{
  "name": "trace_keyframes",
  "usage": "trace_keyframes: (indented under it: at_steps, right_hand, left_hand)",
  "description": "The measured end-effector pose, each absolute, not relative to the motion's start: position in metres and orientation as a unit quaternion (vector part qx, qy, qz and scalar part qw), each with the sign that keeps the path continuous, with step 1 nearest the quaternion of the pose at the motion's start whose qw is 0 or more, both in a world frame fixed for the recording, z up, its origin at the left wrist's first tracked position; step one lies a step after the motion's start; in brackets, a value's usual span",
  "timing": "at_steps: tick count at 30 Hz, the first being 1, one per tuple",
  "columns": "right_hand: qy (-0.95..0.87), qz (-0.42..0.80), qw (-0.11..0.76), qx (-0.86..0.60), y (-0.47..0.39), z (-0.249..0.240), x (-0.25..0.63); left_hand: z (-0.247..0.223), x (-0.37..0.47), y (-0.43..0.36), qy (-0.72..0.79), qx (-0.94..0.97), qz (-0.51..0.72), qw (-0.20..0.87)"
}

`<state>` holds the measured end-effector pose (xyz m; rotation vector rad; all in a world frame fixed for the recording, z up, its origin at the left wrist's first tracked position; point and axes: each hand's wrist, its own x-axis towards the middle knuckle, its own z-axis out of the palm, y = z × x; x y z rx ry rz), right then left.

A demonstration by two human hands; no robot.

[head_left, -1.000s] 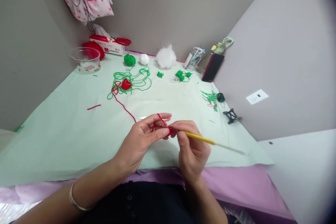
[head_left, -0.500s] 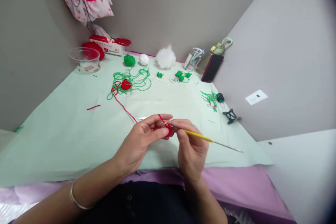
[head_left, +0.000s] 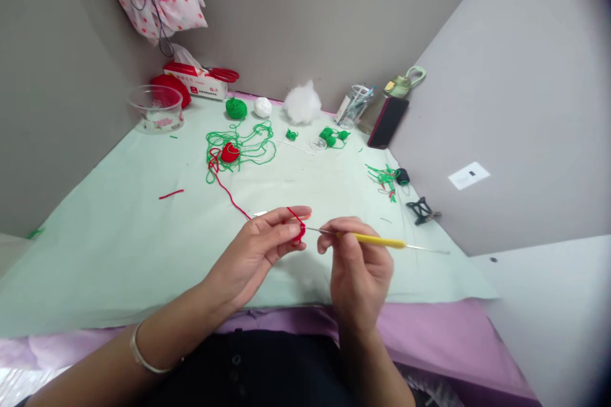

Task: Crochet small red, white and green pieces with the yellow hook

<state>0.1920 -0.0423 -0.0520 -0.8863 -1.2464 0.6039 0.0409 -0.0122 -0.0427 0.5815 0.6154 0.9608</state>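
The single view looks from the person's head, above the near edge of the table (head_left: 109,241), facing forward and steeply down. It sits close over the left hand (head_left: 260,245) and right hand (head_left: 360,267), with dark clothing (head_left: 267,372) at the bottom of the frame. The table's far edge lies farther off, beneath the back wall (head_left: 305,19); the upper right corner darkens.

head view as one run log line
left hand: pinching small red yarn piece; right hand: gripping slim yellow-handled metal hook; metal shaft: reaching piece
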Motion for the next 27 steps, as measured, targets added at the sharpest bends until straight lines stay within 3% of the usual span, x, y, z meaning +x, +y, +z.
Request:
trace_keyframes:
  at_steps: [5,11,15,27]
  right_hand:
    - [-0.577,0.270,0.657,-0.404,-0.039,-0.055,0.190]
    - [-0.472,0.402,0.688,-0.377,-0.036,-0.058,0.193]
    - [-0.457,0.428,0.698,-0.349,-0.037,-0.054,0.193]
    - [-0.631,0.185,0.645,-0.389,-0.048,-0.052,0.193]
  left_hand:
    - [-0.040,0.043,-0.018,0.302,0.327,0.457,0.770]
    - [-0.038,0.039,-0.018,0.312,0.325,0.449,0.771]
    - [-0.038,0.038,-0.017,0.317,0.328,0.456,0.764]
    - [-0.042,0.035,-0.018,0.344,0.410,0.474,0.699]
